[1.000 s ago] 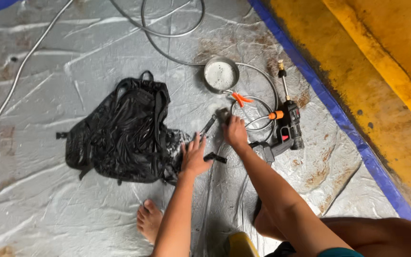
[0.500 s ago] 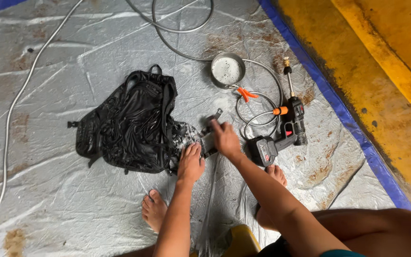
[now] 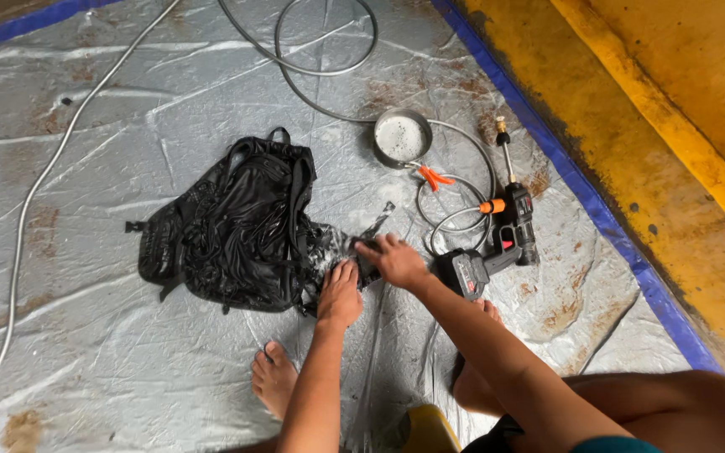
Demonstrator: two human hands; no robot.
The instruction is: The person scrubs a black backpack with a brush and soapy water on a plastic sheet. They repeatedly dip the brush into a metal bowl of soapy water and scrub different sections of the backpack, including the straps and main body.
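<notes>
A wet black backpack (image 3: 237, 231) lies flat on a grey plastic sheet (image 3: 86, 168), with white soap foam on its lower right corner. My left hand (image 3: 341, 294) presses down on that foamy corner, fingers closed over the fabric. My right hand (image 3: 392, 260) grips a black strap of the backpack just to the right of it, fingers curled on the strap. Both hands nearly touch each other.
A black and orange cordless spray gun (image 3: 497, 239) lies right of my hands, its grey hose (image 3: 329, 71) looping away. A small metal bowl (image 3: 402, 138) with foam sits above. My bare foot (image 3: 274, 377) rests below. A blue edge (image 3: 581, 184) and yellow floor border the right.
Both hands have moved left from beside the spray gun onto the backpack's foamy corner and strap. The view has also shifted a little.
</notes>
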